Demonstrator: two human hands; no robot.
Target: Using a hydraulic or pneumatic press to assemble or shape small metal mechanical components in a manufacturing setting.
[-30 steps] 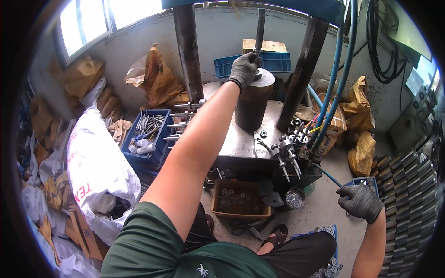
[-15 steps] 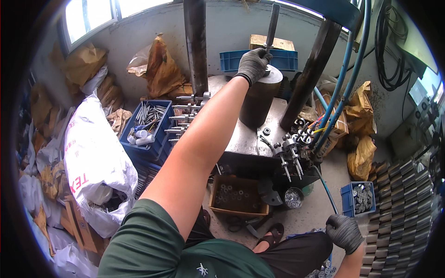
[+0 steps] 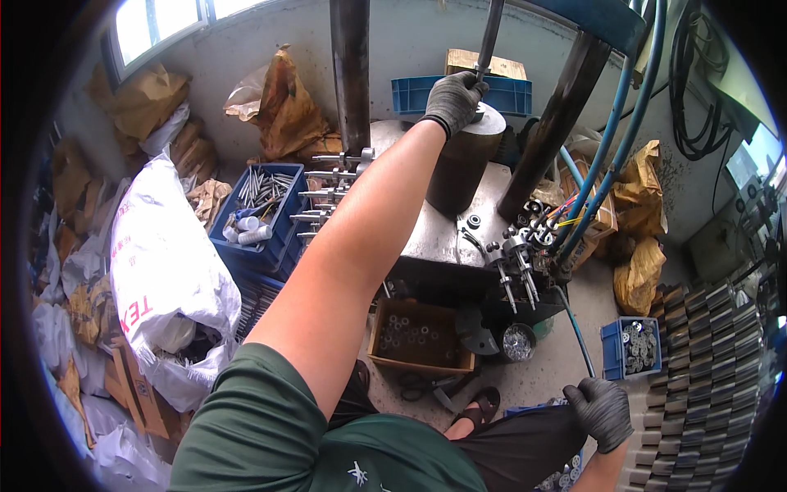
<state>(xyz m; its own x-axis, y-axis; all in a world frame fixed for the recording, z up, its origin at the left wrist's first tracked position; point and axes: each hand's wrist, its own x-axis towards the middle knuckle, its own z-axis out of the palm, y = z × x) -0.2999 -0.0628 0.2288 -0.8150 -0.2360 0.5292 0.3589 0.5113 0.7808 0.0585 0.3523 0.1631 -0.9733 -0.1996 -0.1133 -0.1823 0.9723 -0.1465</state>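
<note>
My left hand (image 3: 453,105), in a grey glove, reaches far forward and closes round the lower part of a dark metal shaft (image 3: 492,34). The shaft stands nearly upright, slightly tilted, with a small collar near my fingers. Just below the hand is a thick steel cylinder (image 3: 456,176) on a metal plate (image 3: 430,234); my glove partly hides its top. At the lower right my gloved right hand (image 3: 602,416) is closed at the end of a thin blue-green lever (image 3: 577,330), beside my knee. Its palm side is hidden.
Shafts with round flanges lie at the plate's left (image 3: 332,195) and right (image 3: 516,266) edges. Two dark posts (image 3: 351,78) flank the cylinder. Blue hoses (image 3: 627,139) hang at right. A wooden box of rings (image 3: 422,336) and blue bins (image 3: 631,348) sit lower down.
My left hand has moved slightly up and right with the shaft, whose top now passes the picture's edge. My right hand has shifted a little left at the lever. The view has tilted slightly.
</note>
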